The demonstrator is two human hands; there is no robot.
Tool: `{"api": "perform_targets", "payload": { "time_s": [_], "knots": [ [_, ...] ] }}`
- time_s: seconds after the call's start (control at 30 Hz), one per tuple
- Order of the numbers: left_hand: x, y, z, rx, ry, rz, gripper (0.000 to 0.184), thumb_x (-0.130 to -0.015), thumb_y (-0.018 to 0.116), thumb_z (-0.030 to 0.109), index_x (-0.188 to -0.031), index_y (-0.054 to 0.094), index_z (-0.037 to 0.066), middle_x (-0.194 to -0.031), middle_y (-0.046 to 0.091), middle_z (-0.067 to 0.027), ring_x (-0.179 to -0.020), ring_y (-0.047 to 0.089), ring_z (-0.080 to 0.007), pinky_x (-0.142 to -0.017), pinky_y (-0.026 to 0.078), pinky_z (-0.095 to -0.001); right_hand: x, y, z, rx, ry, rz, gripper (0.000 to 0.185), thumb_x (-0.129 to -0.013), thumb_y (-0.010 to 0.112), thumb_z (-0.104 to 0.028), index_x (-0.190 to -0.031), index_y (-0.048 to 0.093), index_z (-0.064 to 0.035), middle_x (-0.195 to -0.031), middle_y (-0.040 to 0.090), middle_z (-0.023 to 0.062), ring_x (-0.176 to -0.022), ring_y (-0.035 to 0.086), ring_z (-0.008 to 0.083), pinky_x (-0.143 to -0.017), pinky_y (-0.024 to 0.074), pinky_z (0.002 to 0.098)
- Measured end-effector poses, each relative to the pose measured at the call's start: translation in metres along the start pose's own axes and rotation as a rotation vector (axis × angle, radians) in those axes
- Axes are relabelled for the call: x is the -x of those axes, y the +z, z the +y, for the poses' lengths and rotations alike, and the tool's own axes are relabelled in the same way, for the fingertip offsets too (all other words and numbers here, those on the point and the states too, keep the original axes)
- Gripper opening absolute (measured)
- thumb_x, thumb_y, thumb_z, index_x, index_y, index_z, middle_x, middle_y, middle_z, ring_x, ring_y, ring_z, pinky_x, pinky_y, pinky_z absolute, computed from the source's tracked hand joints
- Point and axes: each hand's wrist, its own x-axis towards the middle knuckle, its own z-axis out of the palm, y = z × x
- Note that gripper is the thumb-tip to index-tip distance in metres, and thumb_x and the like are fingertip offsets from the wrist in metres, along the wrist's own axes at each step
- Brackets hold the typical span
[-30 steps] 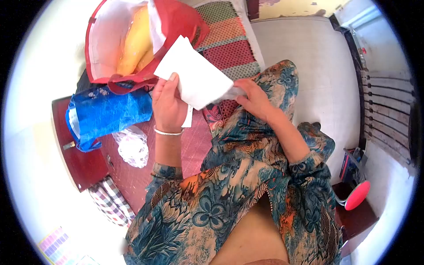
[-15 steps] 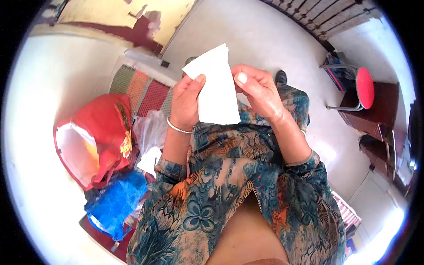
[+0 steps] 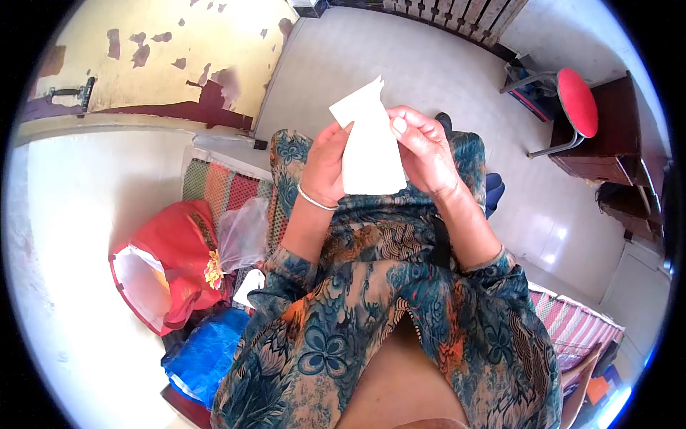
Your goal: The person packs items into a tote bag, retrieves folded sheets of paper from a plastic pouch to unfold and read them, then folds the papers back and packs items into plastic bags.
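A piece of folded white paper [image 3: 371, 157] is held up over my lap, its top corner pointed and a flap folded across the upper left. My left hand [image 3: 327, 164] grips its left edge, thumb on the front and the fingers mostly hidden behind; a pale bangle circles that wrist. On the opposite edge, my right hand [image 3: 426, 151] is closed, with its thumb and curled fingers against the paper. Patterned fabric of my clothing [image 3: 386, 236] lies below both hands.
To the left, a red bag [image 3: 179, 247], a clear plastic bag [image 3: 243, 232] and a blue plastic bag [image 3: 207, 354] sit beside me on a woven striped mat [image 3: 214, 179]. A red round stool [image 3: 577, 104] stands at the right by a dark wooden cabinet [image 3: 607, 136].
The view has shifted, showing more of the peeling door. Both hands and the paper sit slightly further right in view; the right hand is closer against the paper's edge.
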Motion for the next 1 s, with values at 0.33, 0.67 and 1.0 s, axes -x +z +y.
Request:
{"api": "perform_targets", "payload": {
  "time_s": [0.33,0.67,1.0],
  "knots": [
    [-0.003,0.008,0.007,-0.652,0.296,0.24,0.036,-0.09,0.052,0.008,-0.123,0.046,-0.003,-0.105,0.061,-0.0105,-0.09,0.06,-0.0149,-0.076,0.049,-0.0251,-0.013,-0.003,0.007,0.379,0.098,0.048,0.021,-0.087,0.055,-0.006,-0.108,0.059,-0.0003,-0.09,0.063,0.0013,-0.083,0.057,0.006,-0.073,0.0474,0.023],
    [0.019,0.01,-0.001,-1.318,0.458,0.054,0.086,-0.071,0.073,0.026,-0.139,0.026,-0.001,-0.133,0.037,-0.0156,-0.121,0.041,-0.0249,-0.101,0.034,-0.0369,-0.014,-0.007,0.023,0.819,-0.174,0.125,0.024,-0.085,0.055,-0.004,-0.108,0.057,0.0006,-0.089,0.064,0.0079,-0.082,0.057,0.0095,-0.072,0.0488,0.0279],
    [0.022,0.008,-0.012,-0.904,0.327,0.071,0.073,-0.084,0.062,0.022,-0.138,0.022,-0.006,-0.134,0.039,-0.0182,-0.124,0.039,-0.0248,-0.102,0.032,-0.0337,-0.015,0.0,0.024,0.747,-0.092,0.219,0.022,-0.086,0.056,-0.007,-0.106,0.058,0.0016,-0.087,0.063,0.0049,-0.08,0.056,0.0081,-0.07,0.0479,0.0255]
  ]
}}
